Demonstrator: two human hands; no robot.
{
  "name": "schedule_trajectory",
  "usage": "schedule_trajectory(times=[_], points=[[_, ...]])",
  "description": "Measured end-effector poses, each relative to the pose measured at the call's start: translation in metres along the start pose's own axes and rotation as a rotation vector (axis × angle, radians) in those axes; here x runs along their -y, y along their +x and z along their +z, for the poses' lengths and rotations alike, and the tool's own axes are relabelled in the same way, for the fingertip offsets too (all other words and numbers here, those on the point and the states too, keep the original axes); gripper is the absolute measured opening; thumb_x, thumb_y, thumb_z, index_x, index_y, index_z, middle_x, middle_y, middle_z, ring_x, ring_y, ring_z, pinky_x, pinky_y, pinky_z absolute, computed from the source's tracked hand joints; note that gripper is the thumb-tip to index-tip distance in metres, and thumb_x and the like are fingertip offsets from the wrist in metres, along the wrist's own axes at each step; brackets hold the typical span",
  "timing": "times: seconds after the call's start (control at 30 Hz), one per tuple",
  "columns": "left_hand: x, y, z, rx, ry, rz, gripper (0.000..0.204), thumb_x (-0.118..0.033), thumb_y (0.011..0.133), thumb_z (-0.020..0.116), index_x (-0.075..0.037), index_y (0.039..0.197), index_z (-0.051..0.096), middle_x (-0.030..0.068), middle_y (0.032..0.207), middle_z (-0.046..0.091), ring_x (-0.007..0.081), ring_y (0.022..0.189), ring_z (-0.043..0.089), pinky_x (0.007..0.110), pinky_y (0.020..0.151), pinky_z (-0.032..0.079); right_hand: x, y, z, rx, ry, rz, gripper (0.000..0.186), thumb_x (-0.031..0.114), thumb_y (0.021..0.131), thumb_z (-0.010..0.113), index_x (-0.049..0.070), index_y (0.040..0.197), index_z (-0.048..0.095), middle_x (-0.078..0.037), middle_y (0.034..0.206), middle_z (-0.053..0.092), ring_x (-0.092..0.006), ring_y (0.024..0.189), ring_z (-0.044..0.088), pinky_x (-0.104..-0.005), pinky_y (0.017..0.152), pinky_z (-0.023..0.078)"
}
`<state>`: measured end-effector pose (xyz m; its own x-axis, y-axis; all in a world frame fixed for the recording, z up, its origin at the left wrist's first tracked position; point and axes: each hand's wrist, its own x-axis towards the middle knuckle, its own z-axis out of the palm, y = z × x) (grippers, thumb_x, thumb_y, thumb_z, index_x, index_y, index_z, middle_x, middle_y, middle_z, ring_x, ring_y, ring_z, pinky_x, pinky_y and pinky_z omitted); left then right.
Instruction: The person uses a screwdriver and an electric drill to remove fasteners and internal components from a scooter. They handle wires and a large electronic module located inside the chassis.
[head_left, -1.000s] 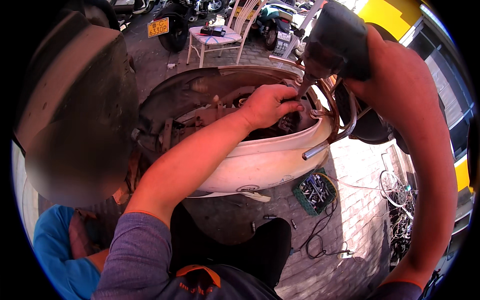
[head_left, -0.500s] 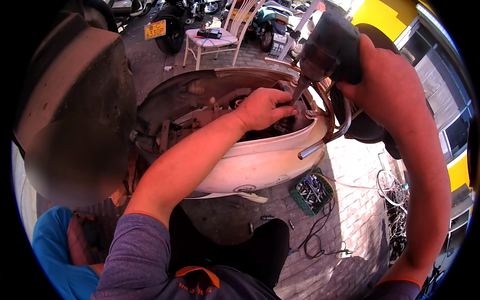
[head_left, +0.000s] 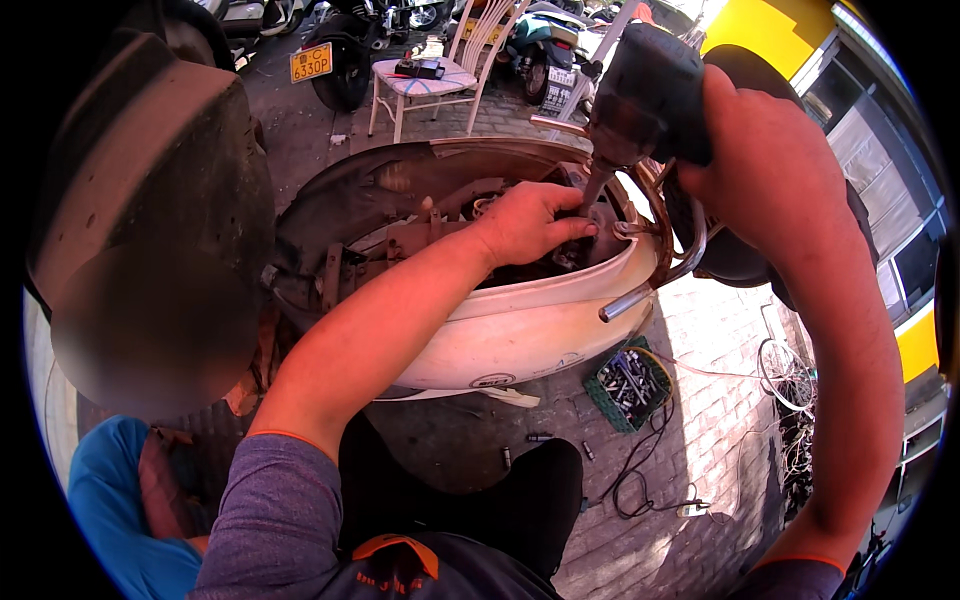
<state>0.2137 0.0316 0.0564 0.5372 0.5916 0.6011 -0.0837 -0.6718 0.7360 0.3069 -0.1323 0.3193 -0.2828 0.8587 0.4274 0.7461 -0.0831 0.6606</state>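
A dark impact wrench (head_left: 645,95) points nose down over the rear of a scooter, and my right hand (head_left: 765,150) is wrapped round its handle. From its nose a grey socket shaft (head_left: 598,188) reaches down into the opened body. My left hand (head_left: 535,225) pinches at the lower part of that shaft, fingers closed; its tip and whatever it meets are hidden. Around both hands runs the scooter's white body panel (head_left: 520,350), with dusty frame parts inside. Close to the wrench, a rusty chrome grab rail (head_left: 688,245) curves along the scooter's tail.
A green basket of sockets (head_left: 628,385) stands on the paving, with loose sockets (head_left: 540,437) and a black cable (head_left: 630,480) nearby. The raised dark seat (head_left: 160,150) is at left. Someone in blue (head_left: 120,510) crouches lower left. A white chair (head_left: 425,80) stands beyond.
The wrench and my right hand have shifted very slightly left. My left hand stays at the shaft, a touch lower.
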Motion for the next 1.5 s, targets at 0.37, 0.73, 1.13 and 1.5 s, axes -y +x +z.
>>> schedule_trajectory(times=[0.37, 0.73, 1.13, 1.5], points=[[-0.011, 0.000, -0.005, -0.023, 0.024, 0.046, 0.026, -0.028, 0.100, 0.081, -0.008, 0.116, 0.079, 0.0157, 0.097, 0.077, 0.0298, 0.085, 0.072, 0.040, 0.082, 0.056, -0.012, 0.001, -0.001, -0.021, 0.021, -0.027, 0.050, 0.023, 0.082, 0.089, 0.005, 0.123, 0.067, -0.018, 0.097, 0.078, -0.0400, 0.093, 0.078, -0.0491, 0.081, 0.063], [-0.029, -0.003, -0.008, -0.147, -0.096, 0.185, 0.017, -0.012, 0.095, 0.085, -0.001, 0.106, 0.076, 0.0100, 0.082, 0.071, 0.0112, 0.074, 0.058, 0.032, 0.071, 0.052, -0.023, -0.007, -0.009, -0.028, 0.043, -0.011, 0.066, 0.022, 0.078, 0.088, 0.008, 0.137, 0.063, -0.022, 0.097, 0.075, -0.0458, 0.097, 0.072, -0.0539, 0.085, 0.058], [-0.031, -0.004, -0.010, -0.104, -0.043, 0.154, 0.019, -0.019, 0.097, 0.082, -0.007, 0.111, 0.080, 0.0119, 0.089, 0.075, 0.0219, 0.079, 0.068, 0.036, 0.075, 0.055, -0.010, -0.011, -0.013, -0.030, 0.046, 0.011, 0.052, 0.028, 0.082, 0.089, 0.004, 0.122, 0.065, -0.020, 0.093, 0.077, -0.0412, 0.091, 0.077, -0.0504, 0.081, 0.064], [-0.030, -0.003, -0.011, -0.112, -0.048, 0.156, 0.018, -0.022, 0.097, 0.082, -0.009, 0.109, 0.081, 0.0129, 0.091, 0.076, 0.0272, 0.082, 0.072, 0.038, 0.078, 0.056, -0.018, -0.014, -0.009, -0.047, 0.126, 0.001, 0.054, 0.029, 0.081, 0.089, 0.005, 0.124, 0.065, -0.021, 0.095, 0.077, -0.0433, 0.092, 0.076, -0.0523, 0.080, 0.061]])
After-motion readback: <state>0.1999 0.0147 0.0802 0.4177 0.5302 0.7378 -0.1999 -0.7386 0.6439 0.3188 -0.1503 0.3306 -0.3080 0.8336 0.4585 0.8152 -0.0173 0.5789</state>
